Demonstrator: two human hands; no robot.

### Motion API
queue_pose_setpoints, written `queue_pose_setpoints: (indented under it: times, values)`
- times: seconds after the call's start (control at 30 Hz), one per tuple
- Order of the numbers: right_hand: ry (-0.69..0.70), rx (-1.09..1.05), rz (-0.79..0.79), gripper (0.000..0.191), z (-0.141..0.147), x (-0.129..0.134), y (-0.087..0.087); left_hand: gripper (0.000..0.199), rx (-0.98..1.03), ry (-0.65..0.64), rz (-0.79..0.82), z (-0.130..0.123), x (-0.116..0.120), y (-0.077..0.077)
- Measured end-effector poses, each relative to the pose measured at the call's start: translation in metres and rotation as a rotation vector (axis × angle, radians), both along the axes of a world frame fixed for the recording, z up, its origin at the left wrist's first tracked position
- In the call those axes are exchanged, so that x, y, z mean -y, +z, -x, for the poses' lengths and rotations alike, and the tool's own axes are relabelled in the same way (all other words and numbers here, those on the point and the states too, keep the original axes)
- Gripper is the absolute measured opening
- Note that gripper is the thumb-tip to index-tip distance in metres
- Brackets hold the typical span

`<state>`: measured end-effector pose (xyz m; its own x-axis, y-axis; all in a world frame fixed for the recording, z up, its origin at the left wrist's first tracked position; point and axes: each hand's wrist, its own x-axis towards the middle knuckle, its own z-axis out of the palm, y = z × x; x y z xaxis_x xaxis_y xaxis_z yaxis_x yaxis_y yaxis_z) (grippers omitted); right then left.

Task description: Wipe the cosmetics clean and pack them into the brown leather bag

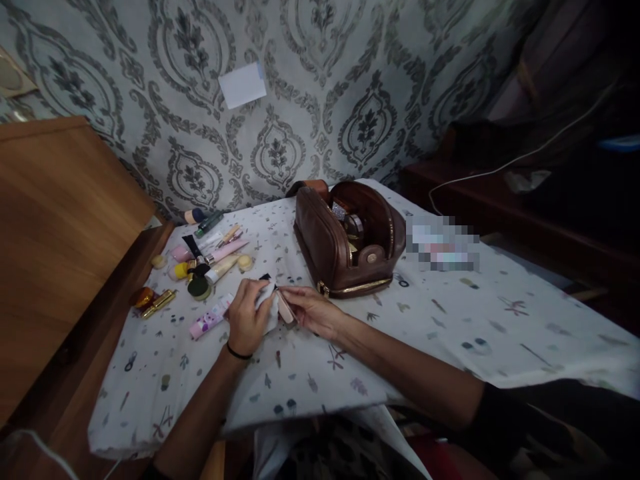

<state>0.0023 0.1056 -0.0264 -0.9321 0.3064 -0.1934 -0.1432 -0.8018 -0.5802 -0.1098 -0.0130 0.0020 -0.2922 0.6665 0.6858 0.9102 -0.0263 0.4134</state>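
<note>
Holding pink case (285, 309) beside white tissue (273, 317) | case: near brown bag (320, 243), off its near-left corner | right hand (314, 312): grip pinched on case edge | left hand (246, 319): grip closed round tissue | judged best: steady case by edges, tissue flat, light pressure

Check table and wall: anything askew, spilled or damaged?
The white card looks askew, tilted against the upright pattern of the wallpaper. No spill or damage shows around the brown cosmetic bag; a pixelated patch to its right hides what lies there.
</note>
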Motion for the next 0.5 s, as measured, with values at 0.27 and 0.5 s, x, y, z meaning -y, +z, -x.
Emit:
queue_pose_setpoints:
  times: [0.27,0.5]
  values:
    - [-0.117,0.010,-0.007,0.025,0.001,-0.004,0.001,0.024,-0.310,-0.089,0.101,-0.020,0.005,0.002]
    - [-0.168,0.026,0.033,0.032,-0.002,-0.005,0.001,0.024,-0.363,-0.219,0.095,-0.028,0.018,-0.004]
